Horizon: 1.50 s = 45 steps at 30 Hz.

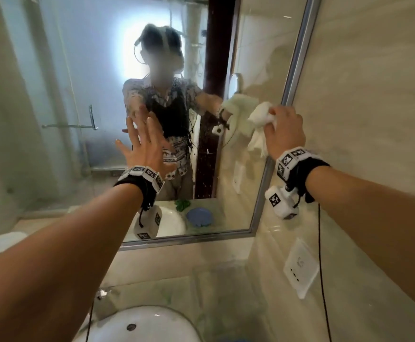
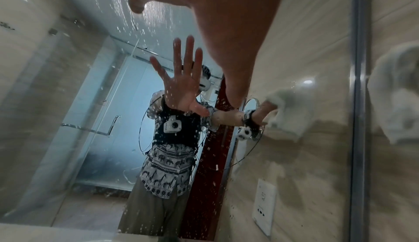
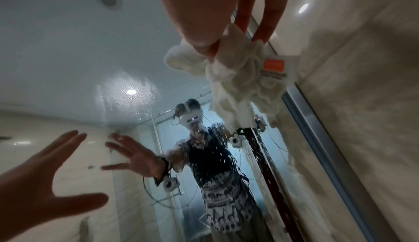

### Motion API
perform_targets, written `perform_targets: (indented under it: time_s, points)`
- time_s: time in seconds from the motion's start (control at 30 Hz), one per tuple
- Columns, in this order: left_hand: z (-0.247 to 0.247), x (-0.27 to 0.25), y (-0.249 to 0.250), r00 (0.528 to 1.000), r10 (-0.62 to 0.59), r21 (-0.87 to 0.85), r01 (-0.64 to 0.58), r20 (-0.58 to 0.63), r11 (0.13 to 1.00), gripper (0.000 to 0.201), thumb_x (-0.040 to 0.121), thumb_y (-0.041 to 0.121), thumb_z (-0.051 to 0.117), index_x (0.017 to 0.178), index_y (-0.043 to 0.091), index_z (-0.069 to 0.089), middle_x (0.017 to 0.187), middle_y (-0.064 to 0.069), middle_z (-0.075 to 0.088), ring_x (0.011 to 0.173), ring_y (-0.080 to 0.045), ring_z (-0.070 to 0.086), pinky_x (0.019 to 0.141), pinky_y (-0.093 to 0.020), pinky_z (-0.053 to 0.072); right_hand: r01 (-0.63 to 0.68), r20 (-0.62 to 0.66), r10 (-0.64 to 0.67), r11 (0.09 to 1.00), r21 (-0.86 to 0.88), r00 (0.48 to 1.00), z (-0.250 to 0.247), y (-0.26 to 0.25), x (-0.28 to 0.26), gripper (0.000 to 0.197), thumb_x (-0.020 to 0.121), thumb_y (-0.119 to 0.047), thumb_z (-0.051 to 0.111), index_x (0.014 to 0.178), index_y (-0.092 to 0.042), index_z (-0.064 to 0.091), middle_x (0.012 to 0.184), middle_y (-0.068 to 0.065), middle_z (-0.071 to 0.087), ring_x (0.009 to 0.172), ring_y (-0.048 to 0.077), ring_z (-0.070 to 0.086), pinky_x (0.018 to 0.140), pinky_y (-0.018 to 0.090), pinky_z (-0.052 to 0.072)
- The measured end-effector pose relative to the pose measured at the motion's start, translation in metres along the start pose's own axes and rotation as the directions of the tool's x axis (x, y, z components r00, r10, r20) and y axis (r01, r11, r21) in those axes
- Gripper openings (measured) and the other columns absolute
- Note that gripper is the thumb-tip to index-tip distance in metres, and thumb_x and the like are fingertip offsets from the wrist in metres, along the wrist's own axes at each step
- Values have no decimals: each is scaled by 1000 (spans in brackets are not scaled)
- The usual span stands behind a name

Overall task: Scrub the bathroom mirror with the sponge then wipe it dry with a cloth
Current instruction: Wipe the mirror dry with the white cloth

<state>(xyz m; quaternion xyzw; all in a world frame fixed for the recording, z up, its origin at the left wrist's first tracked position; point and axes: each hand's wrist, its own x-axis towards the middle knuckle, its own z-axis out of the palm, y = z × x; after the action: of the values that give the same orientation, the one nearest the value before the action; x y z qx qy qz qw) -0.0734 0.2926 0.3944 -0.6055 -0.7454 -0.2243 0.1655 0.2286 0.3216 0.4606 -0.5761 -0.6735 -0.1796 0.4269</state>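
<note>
Fingers (image 1: 137, 124) of the left hand (image 1: 143, 146) are straight and spread, palm toward the mirror (image 1: 53, 95) near its middle; they hold nothing. Can't tell whether the fingertips touch the glass. Left wrist view shows the reflected palm flat and splayed.

Right hand (image 1: 285, 130) has its fingers (image 3: 269, 18) curled round a bunched white cloth (image 1: 259, 124), thumb pinching it from the near side. Cloth is pressed on the mirror right at its right edge, just beside the metal frame (image 1: 297, 58), about halfway up. A loose tail of cloth hangs below the hand. A white label with an orange patch (image 3: 274, 65) shows at the cloth's edge in the right wrist view.

Glass carries many water droplets and streaks, densest over the dark red strip reflected in the middle-right part.

Below the mirror: bench (image 1: 177, 287) with a white basin (image 1: 140, 324) at its near edge. A white wall socket (image 1: 300, 267) sits on the tiled wall right of the bench, with a black cable (image 1: 322, 280) hanging past it.

Reflected at the mirror's bottom edge: a blue dish (image 1: 199, 217) and something green (image 1: 182, 204) beside it; can't tell if that is the sponge.
</note>
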Motion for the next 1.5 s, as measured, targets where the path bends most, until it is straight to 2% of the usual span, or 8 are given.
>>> perform_targets:
  time_s: [0.2,0.33,0.6,0.77,0.9,1.2,1.37,1.5]
  points:
    - [30,19,4,999,-21,-26,22,37,999,150,58,70,79,151,13,-24,157,-10,-34,146,-35,-24,107,-74,3,17,-204,-34,996,-87,978,22,8,50,34,88,-18,46,121,-22,48,130,8,46,114,32,46,82,44,46]
    - [45,23,3,1000,-29,-8,29,0,1000,159,47,78,76,151,12,-25,158,-11,-31,146,-34,-24,105,-78,9,170,-43,-174,983,-71,984,61,16,47,34,86,-17,49,120,-20,53,131,10,45,118,33,42,89,45,47]
    - [63,28,10,995,-60,44,63,-82,997,163,42,78,78,151,7,-21,160,-17,-20,147,-39,-16,100,-82,15,242,34,-240,961,-132,970,142,63,-42,31,81,-28,53,111,-24,55,113,6,51,104,31,45,62,36,49]
    - [61,23,12,994,-53,37,57,-96,998,161,43,74,80,152,6,-17,161,-20,-15,148,-41,-12,100,-82,13,-201,149,204,979,-40,968,167,62,-86,43,75,-27,66,115,-18,54,120,15,50,102,37,48,84,46,46]
    - [61,24,11,993,-76,51,81,-88,995,162,42,77,79,151,7,-20,160,-17,-20,148,-39,-15,101,-81,15,-288,110,276,951,113,955,149,47,-63,39,80,-25,65,115,-13,53,125,18,46,111,38,47,92,44,41]
    - [67,27,8,992,-66,43,71,-109,997,165,40,79,78,152,7,-18,159,-16,-21,147,-38,-15,101,-81,14,-33,-227,59,993,116,972,133,-7,-1,40,83,-26,57,123,-22,54,125,10,49,109,31,46,70,30,38]
    - [67,28,8,992,-74,49,79,-106,996,164,39,80,78,153,7,-15,160,-15,-21,147,-37,-16,102,-80,12,391,-39,-395,917,-82,918,197,26,-86,35,70,-15,66,103,-21,58,104,9,50,94,33,49,68,40,52]
    - [66,28,8,993,-84,58,89,-86,994,164,39,79,78,153,8,-16,160,-14,-22,147,-37,-18,103,-79,10,475,140,-467,879,-35,873,213,39,-114,36,67,-15,66,103,-22,61,104,7,47,95,32,46,69,40,53]
